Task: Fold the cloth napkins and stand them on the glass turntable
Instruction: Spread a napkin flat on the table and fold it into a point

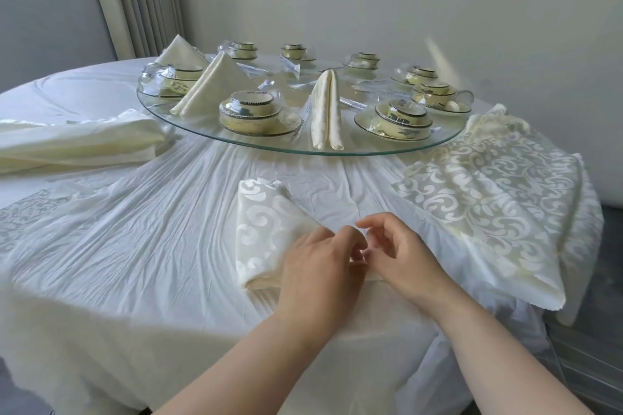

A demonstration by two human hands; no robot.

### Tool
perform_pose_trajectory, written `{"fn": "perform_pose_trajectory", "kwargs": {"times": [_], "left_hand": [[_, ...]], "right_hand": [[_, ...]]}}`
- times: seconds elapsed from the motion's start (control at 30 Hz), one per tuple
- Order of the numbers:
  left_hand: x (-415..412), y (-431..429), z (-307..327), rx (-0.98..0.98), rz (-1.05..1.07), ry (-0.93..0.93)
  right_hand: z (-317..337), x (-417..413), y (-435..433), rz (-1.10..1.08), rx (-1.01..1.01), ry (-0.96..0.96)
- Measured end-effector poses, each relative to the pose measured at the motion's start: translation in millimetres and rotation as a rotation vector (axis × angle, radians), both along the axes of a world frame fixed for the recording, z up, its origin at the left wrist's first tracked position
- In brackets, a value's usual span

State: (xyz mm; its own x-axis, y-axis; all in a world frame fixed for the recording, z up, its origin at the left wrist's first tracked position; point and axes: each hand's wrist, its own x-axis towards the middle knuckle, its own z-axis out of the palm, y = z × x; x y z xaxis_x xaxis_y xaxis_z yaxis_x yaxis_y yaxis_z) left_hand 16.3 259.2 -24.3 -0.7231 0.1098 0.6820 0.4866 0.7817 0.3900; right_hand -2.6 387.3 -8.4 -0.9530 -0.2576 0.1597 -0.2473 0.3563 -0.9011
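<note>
At the near edge of the white-clothed table (pixel 135 229) lies a patterned cream napkin (pixel 263 236), folded into a narrow band that runs from the near edge away towards the turntable (pixel 236 142). The left hand (pixel 320 263) rests on the band's near right part with its fingers curled onto the fabric. The right hand (pixel 401 253) sits just beside it, thumb and forefinger bent together and pinching a small bit of the same napkin. The fingertips of the two hands almost meet. The glass turntable fills the middle of the table. On it an upright napkin (pixel 324 114) stands at the near rim, a tent napkin (pixel 215 84) stands towards the left rim, and a far napkin (pixel 180 52) stands behind that at the far left rim. Plastic-wrapped dish sets (pixel 256 114) ring the glass between and around them. At the right edge of the table a pile (pixel 499 199) of unfolded patterned napkins lies flat and hangs over the edge. At the left edge lie plain cream cloths (pixel 77 141), loosely folded.
</note>
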Motion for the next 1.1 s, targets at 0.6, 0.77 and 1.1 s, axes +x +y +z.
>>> {"fn": "perform_pose_trajectory", "kwargs": {"times": [0.6, 0.77, 1.1], "left_hand": [[-5.2, -93.4, 9.4, -0.305, -0.033, -0.498], [-2.3, -85.9, 9.7, -0.463, -0.005, -0.525], [-3.0, -81.9, 12.6, -0.582, -0.006, -0.572]], "right_hand": [[6.0, 5.1, -3.0, 0.017, 0.194, 0.021], [10.2, 4.7, -6.7, -0.105, 0.140, 0.020], [8.7, 4.1, -69.3, 0.027, 0.898, 0.252]]}}
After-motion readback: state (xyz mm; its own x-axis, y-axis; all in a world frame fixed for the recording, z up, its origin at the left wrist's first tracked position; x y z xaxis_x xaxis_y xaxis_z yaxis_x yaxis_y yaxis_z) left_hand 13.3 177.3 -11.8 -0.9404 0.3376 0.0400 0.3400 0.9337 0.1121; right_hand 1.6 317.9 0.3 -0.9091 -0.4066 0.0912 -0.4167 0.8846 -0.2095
